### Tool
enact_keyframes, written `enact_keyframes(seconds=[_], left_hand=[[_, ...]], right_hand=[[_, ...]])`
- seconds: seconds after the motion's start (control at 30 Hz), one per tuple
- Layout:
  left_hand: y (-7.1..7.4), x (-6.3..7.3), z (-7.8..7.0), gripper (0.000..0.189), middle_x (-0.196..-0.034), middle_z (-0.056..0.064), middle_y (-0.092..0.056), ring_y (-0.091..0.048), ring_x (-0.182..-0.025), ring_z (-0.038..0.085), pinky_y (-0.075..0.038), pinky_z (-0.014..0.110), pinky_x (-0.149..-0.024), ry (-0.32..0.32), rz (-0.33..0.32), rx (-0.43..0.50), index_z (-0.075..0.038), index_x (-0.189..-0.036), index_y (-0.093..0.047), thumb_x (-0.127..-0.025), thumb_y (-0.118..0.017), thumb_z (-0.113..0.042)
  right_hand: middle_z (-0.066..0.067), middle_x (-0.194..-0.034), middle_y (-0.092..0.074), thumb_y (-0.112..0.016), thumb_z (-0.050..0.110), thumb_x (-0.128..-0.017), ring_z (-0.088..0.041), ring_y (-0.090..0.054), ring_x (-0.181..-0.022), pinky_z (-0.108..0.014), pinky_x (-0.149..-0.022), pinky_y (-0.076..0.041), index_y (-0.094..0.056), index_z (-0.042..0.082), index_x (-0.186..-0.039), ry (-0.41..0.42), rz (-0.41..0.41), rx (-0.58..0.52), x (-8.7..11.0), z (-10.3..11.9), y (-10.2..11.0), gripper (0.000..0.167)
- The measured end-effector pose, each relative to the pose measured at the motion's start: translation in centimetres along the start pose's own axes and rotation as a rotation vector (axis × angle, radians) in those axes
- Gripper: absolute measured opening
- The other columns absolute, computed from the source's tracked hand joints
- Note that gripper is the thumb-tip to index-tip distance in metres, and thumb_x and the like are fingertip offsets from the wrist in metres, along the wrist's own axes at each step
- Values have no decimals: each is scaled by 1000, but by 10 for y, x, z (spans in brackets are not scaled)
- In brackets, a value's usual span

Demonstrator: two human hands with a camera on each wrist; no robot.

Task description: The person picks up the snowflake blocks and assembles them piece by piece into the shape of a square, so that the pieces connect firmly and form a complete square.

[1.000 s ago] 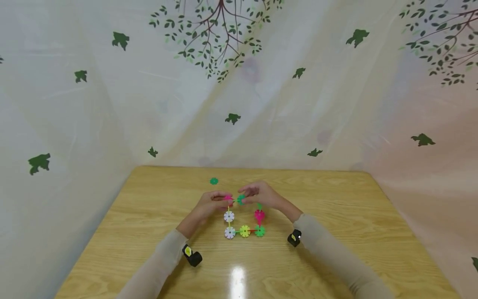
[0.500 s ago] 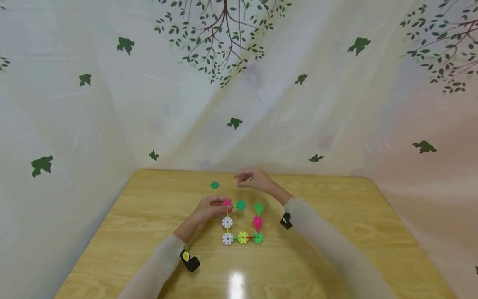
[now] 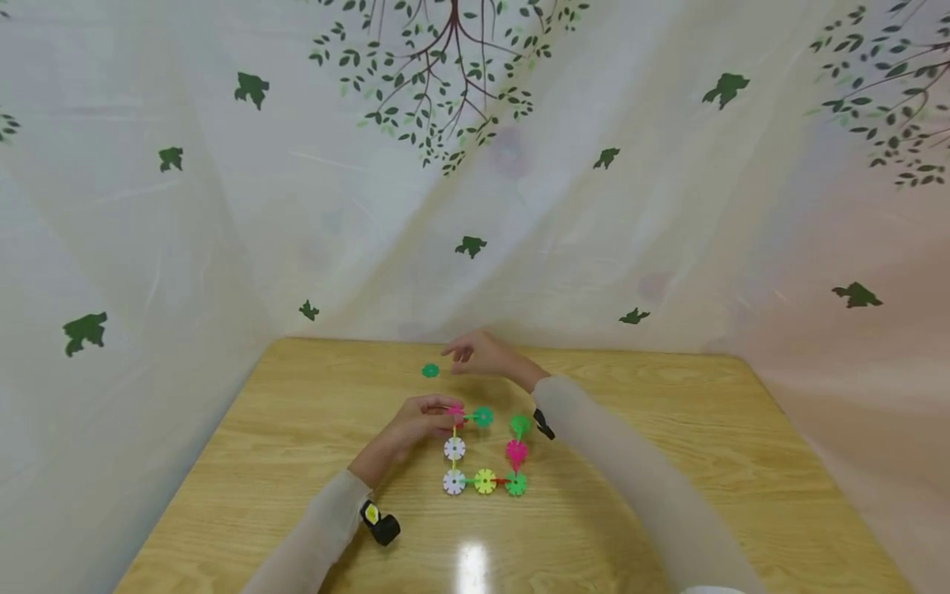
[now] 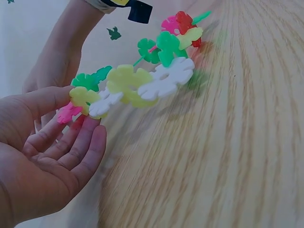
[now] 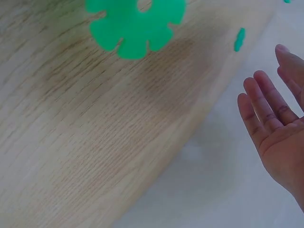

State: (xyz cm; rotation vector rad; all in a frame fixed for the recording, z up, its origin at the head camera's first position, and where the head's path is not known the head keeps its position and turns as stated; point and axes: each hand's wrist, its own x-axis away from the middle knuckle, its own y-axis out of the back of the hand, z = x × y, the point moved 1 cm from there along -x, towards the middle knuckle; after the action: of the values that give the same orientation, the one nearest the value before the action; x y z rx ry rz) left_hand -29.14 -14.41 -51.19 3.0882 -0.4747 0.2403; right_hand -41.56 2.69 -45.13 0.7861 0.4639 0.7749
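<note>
My left hand (image 3: 417, 422) pinches the pink end of a chain of snowflake building discs (image 4: 130, 83) between thumb and fingers. White, yellow, green and pink notched discs slot together, forming a square with a gap at its back right. A teal disc (image 3: 483, 417) juts out beside the held corner, and a green disc (image 3: 519, 425) ends the other side. My right hand (image 3: 481, 355) is in the air over the back of the table, fingers loosely bent and holding nothing. Just left of its fingertips lies a single loose teal disc (image 3: 430, 370), seen edge-on in the right wrist view.
The wooden table (image 3: 668, 462) ends at its back edge against a pale curtain (image 3: 356, 239) printed with leaves and birds. A black wrist camera (image 3: 382, 525) sits on the left sleeve; another (image 3: 544, 425) is on the right one.
My right hand has let go of the teal disc on the chain, risen, and moved back and left toward the loose disc. My left hand keeps its hold on the chain's pink corner.
</note>
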Motion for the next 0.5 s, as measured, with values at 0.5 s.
enact_keyframes(seconds=[0.5], left_hand=[[10, 3, 1, 39, -100, -1, -76, -71, -88, 9, -61, 30, -86, 1, 19, 12, 13, -130, -59, -96, -66, -6]], right_hand=[[-17, -133, -66, -69, 15, -98, -32, -63, -116, -43, -102, -54, -57, 0, -141, 0, 121, 112, -17, -7, -23, 47]])
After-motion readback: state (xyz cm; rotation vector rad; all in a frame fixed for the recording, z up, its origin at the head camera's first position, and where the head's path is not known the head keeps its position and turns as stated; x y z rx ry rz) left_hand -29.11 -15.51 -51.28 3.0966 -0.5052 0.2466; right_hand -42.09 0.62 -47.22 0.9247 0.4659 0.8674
